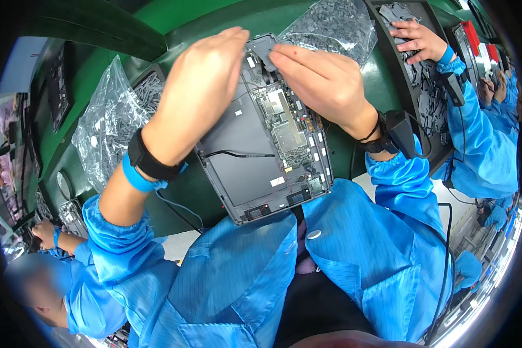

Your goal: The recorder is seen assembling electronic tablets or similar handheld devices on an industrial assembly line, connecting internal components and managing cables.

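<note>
An opened tablet-like device (pixel 238 156) lies in front of me, its grey inner shell, circuit board (pixel 284 122) and black cable (pixel 238 154) exposed. At its far end, a thin dark grey plate (pixel 264 51) sits between my hands. My right hand (pixel 327 81) pinches that plate's right edge with thumb and forefinger. My left hand (pixel 206 69) is closed at the far left corner, fingers bent together beside the plate; the back of the hand hides whatever is in them. Each wrist wears a black band.
Clear bags of small grey parts stand at the left (pixel 113 122) and far side (pixel 330 29) of the green bench (pixel 214 26). At right, a co-worker's hand (pixel 417 40) reaches into a dark tray (pixel 397 87) of grey parts. Another person (pixel 58 284) works at lower left.
</note>
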Available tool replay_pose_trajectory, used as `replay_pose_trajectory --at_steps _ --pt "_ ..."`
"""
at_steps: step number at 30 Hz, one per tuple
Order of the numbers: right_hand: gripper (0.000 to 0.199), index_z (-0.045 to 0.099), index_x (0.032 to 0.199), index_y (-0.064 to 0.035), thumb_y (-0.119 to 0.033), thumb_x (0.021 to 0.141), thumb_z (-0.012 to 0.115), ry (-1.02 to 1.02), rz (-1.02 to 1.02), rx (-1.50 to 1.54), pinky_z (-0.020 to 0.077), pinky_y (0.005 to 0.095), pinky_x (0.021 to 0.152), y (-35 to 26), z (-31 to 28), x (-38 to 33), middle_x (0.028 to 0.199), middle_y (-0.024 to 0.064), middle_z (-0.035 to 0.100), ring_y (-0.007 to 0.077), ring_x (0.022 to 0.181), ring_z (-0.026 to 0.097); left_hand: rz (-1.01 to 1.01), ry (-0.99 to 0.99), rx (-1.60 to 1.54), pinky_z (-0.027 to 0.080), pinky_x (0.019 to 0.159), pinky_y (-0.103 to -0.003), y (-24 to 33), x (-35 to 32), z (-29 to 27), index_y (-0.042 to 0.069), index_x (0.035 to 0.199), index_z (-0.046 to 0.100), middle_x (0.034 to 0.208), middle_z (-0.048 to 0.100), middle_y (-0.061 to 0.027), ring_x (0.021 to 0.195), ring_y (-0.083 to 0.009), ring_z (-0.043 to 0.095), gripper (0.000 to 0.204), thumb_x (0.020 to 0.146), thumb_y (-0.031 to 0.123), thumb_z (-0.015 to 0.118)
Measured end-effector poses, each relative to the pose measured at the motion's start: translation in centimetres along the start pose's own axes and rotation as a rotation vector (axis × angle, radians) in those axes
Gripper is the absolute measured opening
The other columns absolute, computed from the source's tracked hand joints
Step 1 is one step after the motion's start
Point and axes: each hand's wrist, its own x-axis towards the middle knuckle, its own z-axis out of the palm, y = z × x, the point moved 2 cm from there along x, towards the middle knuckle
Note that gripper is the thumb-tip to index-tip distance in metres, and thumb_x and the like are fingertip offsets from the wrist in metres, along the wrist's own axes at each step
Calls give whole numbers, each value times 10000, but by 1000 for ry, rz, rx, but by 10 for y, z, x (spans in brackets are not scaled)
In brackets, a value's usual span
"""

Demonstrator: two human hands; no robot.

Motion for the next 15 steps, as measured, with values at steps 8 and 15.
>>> replay_pose_trajectory --at_steps 8,15 --pt "235 694 918 -82 -151 698 653 -187 54 -261 449 263 495 -12 13 8 852 -25 648 109 564 582 -177 -285 113 532 763 -409 -18 12 10 -3 983 709 926 697 -186 862 -361 666 185 871 125 635" --pt "222 725 951 -107 -130 734 680 -267 93 -336 442 256 529 -15 9 15 1023 -7 719 103 569 588 -183 -246 125 537 733 -394 -23 15 12 27 923 729 893 708 -146 827 -334 675 144 852 124 651"
